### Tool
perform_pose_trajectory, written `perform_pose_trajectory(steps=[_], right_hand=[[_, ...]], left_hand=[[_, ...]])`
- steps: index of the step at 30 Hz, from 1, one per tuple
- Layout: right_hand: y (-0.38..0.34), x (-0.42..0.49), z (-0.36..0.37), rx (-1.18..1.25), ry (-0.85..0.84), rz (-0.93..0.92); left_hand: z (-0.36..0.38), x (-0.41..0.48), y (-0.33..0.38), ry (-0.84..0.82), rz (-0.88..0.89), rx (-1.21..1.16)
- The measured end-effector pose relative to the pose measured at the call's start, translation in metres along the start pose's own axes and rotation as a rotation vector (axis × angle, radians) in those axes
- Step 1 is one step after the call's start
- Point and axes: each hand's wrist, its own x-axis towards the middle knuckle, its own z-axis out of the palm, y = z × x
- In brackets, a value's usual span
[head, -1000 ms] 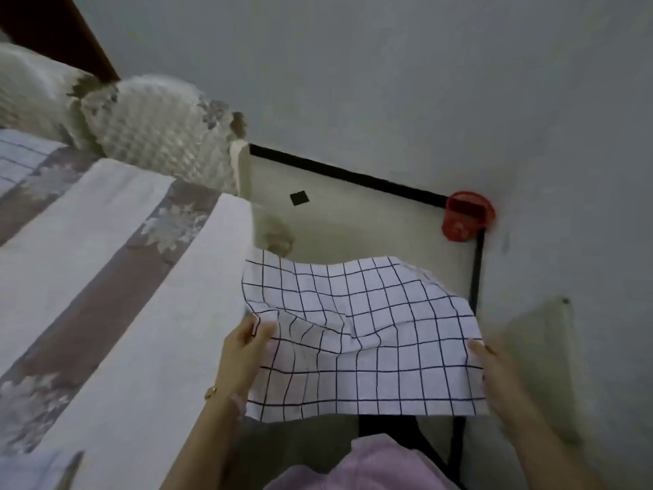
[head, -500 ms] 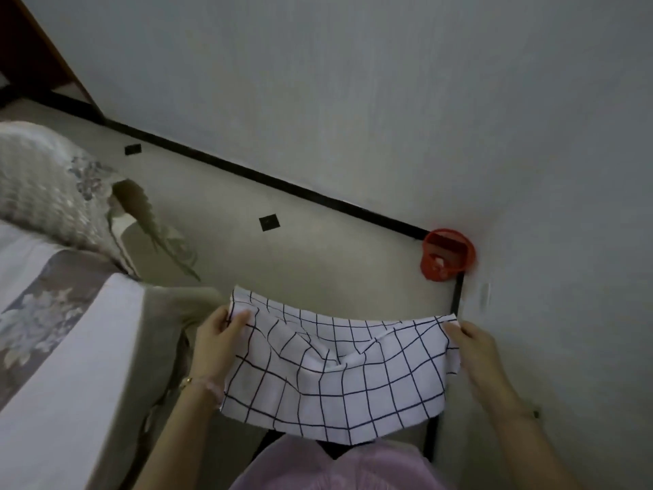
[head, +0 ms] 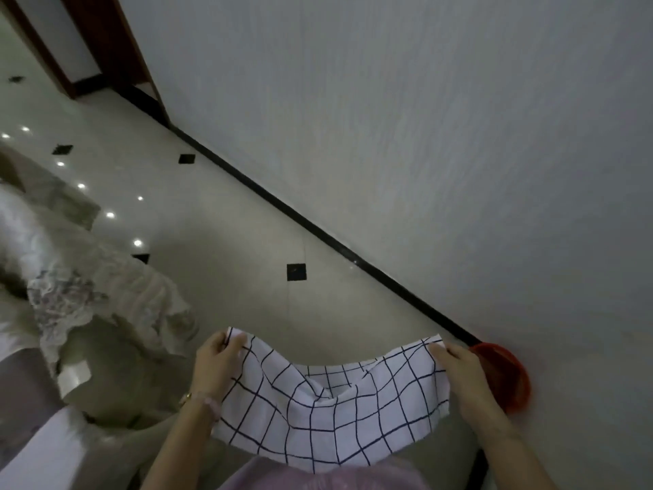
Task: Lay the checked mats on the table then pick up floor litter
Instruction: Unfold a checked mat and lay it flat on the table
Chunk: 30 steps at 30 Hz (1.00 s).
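Checked mat (head: 328,415) sags above the floor (head: 226,249), its top corners pinched in the grip of the left hand (head: 217,366) and right hand (head: 463,380). Since half a second ago, the bed (head: 31,436) has slid leftward and the red bin (head: 512,380) sits behind the right hand.

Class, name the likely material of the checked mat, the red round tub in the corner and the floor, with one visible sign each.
White mat with dark blue checks: thin cloth, matt; it sags and creases. Red round tub: probably plastic, from its even colour and thin rim; blurred. Pale floor with black diamond insets: glossy tile or polished stone; it mirrors lamps.
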Motion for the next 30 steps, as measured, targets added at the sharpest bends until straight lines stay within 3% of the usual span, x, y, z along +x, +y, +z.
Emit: perform_pose_trajectory(steps=[8, 17, 24, 30], right_hand=[[-0.164, 0.121, 0.102, -0.114, -0.237, -0.248], [-0.350, 0.191, 0.296, -0.143, -0.660, -0.596], [-0.478, 0.148, 0.457, -0.043, -1.129, -0.660], [-0.507, 0.062, 0.567, -0.055, -1.429, -0.689]], left_hand=[[-0.039, 0.070, 0.125, 0.266, 0.193, -0.152], [-0.125, 0.105, 0.222, 0.813, 0.341, -0.285], [-0.208, 0.079, 0.266, 1.257, 0.486, -0.459], [-0.261, 0.048, 0.248, 1.600, 0.462, -0.489]])
